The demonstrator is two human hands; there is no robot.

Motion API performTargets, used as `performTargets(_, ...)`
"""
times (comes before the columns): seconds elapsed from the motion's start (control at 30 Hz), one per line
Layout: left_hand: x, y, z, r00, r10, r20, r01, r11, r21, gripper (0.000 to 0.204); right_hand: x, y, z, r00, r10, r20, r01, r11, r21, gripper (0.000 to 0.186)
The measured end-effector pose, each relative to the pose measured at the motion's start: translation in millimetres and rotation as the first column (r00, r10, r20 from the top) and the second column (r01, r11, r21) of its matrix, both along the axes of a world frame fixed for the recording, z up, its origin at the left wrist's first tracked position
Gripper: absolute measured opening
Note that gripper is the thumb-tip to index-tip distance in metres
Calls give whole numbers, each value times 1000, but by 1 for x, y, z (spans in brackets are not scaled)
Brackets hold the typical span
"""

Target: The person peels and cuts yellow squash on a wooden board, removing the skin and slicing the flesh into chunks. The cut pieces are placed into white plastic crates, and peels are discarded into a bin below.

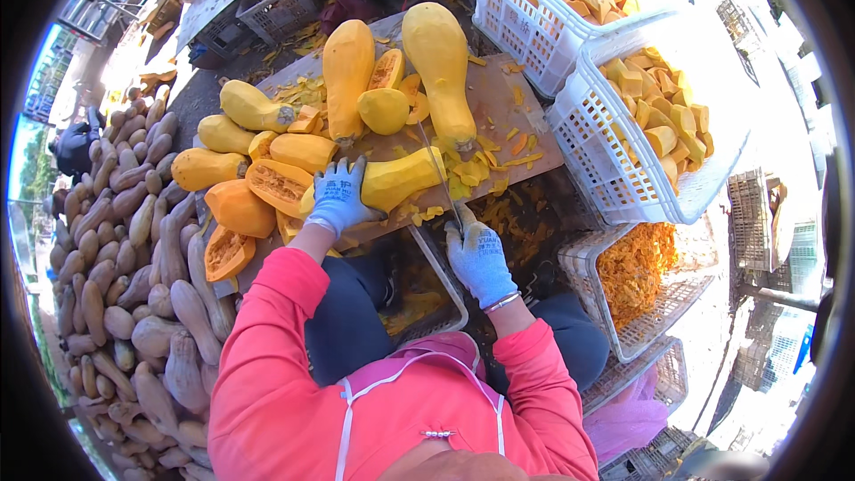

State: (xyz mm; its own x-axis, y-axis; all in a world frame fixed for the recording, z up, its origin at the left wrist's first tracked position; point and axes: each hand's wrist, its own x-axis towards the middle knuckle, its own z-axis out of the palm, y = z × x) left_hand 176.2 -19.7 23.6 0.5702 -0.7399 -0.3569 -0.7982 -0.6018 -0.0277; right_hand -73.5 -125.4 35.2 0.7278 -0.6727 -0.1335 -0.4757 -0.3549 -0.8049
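Right hand, gloved, was wrapped around the handle of a long knife, its blade pointing forward across the end of a peeled yellow squash. The squash lay between the hands on a board; the left hand gripped it from above, fingers curved over it. The step in hand appeared to be cutting; whether the edge had entered the flesh could not be told. The next move seemed to call for a firm left hold, fingers clear of the blade, and even pressure from the right. Halved squash sat just left of the left hand, peelings ahead of the right. Whole peeled squash stood beyond both, while cut chunks filled a white crate farther off, ahead and right of the right hand.
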Motion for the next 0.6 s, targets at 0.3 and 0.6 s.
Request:
performTargets(0.3, -8, 2, -9, 999, 33, 0, -33, 998, -45, 124, 27, 4, -49, 999, -43, 15, 44, 992, -118, 47)
performTargets(0.6, 1, 10, -10, 993, 110, -46, -113, 992, -64, 124, 40, -69, -101, 938, 257, -232, -303, 934, -191, 33)
